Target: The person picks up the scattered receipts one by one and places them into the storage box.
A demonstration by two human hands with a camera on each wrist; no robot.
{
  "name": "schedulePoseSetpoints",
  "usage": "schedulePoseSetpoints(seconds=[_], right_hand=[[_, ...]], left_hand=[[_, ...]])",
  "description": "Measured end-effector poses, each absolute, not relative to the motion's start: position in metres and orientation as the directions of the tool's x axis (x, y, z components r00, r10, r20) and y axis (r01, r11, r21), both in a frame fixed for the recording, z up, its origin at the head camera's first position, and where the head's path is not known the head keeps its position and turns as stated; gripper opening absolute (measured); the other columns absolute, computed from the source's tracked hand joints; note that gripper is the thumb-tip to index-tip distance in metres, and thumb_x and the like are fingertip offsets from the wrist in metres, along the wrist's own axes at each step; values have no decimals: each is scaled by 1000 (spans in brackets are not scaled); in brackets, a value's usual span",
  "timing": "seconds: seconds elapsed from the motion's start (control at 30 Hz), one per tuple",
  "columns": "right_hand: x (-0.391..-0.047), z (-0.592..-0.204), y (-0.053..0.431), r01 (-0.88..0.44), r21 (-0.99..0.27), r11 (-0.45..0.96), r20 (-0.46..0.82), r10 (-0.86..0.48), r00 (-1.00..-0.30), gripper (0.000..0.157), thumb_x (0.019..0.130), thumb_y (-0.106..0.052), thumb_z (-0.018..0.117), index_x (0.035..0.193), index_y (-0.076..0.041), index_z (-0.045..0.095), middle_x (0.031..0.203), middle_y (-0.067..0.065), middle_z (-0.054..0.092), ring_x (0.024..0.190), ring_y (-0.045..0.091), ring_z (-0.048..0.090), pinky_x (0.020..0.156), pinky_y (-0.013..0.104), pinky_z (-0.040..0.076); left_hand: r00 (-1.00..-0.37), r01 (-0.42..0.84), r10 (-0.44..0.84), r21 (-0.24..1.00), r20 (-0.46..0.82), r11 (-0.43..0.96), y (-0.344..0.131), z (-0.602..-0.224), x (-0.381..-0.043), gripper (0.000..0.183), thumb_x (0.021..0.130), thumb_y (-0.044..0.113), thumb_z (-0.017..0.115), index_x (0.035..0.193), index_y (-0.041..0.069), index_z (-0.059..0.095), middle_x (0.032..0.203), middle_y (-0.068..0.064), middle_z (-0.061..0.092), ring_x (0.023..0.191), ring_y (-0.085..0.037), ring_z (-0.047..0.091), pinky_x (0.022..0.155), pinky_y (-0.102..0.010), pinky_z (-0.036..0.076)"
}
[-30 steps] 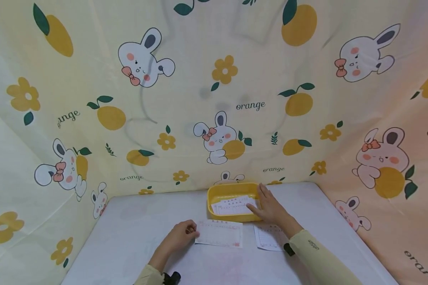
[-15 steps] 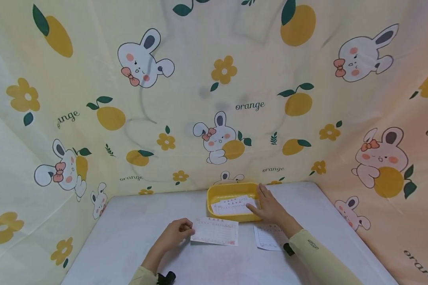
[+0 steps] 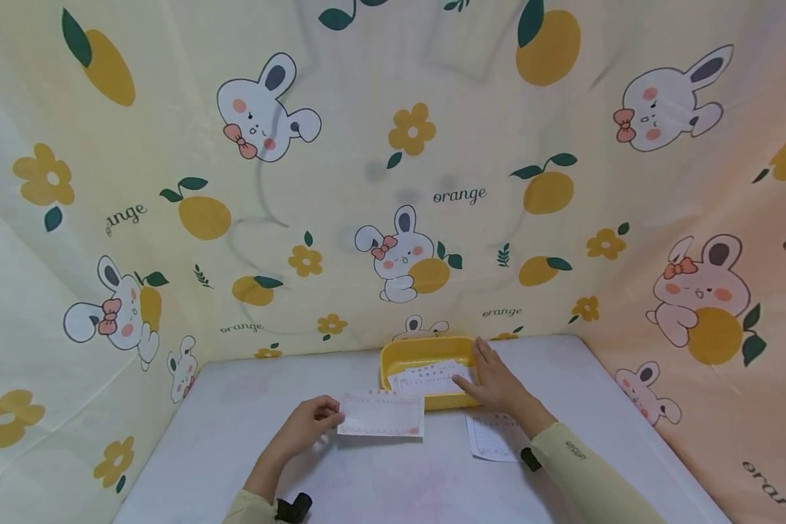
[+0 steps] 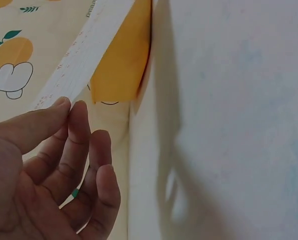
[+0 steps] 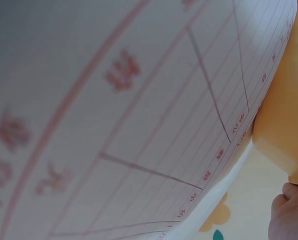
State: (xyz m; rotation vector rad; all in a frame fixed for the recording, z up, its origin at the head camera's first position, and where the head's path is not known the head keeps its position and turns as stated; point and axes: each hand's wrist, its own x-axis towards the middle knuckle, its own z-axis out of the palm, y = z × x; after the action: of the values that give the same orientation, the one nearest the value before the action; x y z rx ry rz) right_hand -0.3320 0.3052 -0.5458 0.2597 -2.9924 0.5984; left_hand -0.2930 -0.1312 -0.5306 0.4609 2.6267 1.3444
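In the head view my left hand (image 3: 309,424) pinches the left edge of a white printed form slip (image 3: 381,415). The slip is raised off the table and overlaps the front of a yellow plastic basket (image 3: 388,364). The left wrist view shows the paper (image 4: 81,57) between thumb and index finger, with the other fingers loosely bent. At the basket's right end rests my right hand (image 3: 498,382), fingers straight along the rim and thumb over the front corner. Several similar slips (image 3: 432,378) lie inside the basket.
More printed forms (image 3: 494,437) lie on the white table (image 3: 268,393) under my right forearm; one form (image 5: 154,125) fills much of the right wrist view. A patterned cloth (image 3: 340,182) with rabbits and oranges hangs behind the table and along both sides.
My left hand has lifted the slip from the table and moved it left and toward the basket, so it now covers part of the basket's front. The right hand has stayed in place.
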Motion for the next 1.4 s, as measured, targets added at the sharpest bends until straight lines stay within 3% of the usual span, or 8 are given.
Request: schedulePoseSetpoints(seconds=[0.3, 0.53, 0.83, 1.03, 1.4], right_hand=[[-332, -545, 306, -179, -377, 909, 115, -146, -983, 109, 102, -68, 57, 169, 4, 9, 178, 23, 3, 163, 48, 11, 128, 63, 17], [-328, -543, 305, -220, -374, 901, 148, -176, -973, 109, 103, -68, 56, 166, 9, 12, 177, 26, 8, 163, 45, 12, 129, 59, 15], [-331, -544, 304, -183, -375, 909, 102, -156, -982, 108, 103, -67, 57, 169, 4, 9, 179, 21, 3, 164, 44, 9, 128, 60, 15], [-331, -544, 304, -187, -368, 911, 105, -159, -982, 111, 102, -71, 54, 168, 5, 10, 178, 23, 4, 164, 45, 10, 128, 61, 16], [-335, -549, 307, -194, -374, 907, 113, -163, -980, 108, 103, -67, 56, 168, 6, 11, 178, 23, 4, 163, 46, 10, 128, 62, 16]], left_hand=[[-949, 195, 312, 851, 38, 488, -132, -525, -293, 23, 103, 25, 74, 113, 4, 69, 95, -2, 75, 89, -21, 70, 76, -36, 53], [-970, 134, 243, 887, 26, 441, -125, -522, -294, 19, 105, 22, 72, 112, 5, 68, 89, -2, 73, 92, -32, 70, 79, -47, 56], [-986, 90, 166, 890, 16, 446, -117, -520, -302, 24, 104, 28, 73, 115, 6, 70, 88, -2, 73, 92, -32, 70, 78, -42, 56], [-987, 85, 163, 885, 10, 458, -111, -517, -310, 29, 105, 31, 72, 118, 6, 70, 92, -1, 75, 91, -24, 71, 82, -45, 58], [-987, 49, 159, 907, -20, 419, -97, -514, -322, 30, 105, 29, 72, 121, 4, 69, 96, -4, 76, 92, -24, 73, 78, -36, 57]])
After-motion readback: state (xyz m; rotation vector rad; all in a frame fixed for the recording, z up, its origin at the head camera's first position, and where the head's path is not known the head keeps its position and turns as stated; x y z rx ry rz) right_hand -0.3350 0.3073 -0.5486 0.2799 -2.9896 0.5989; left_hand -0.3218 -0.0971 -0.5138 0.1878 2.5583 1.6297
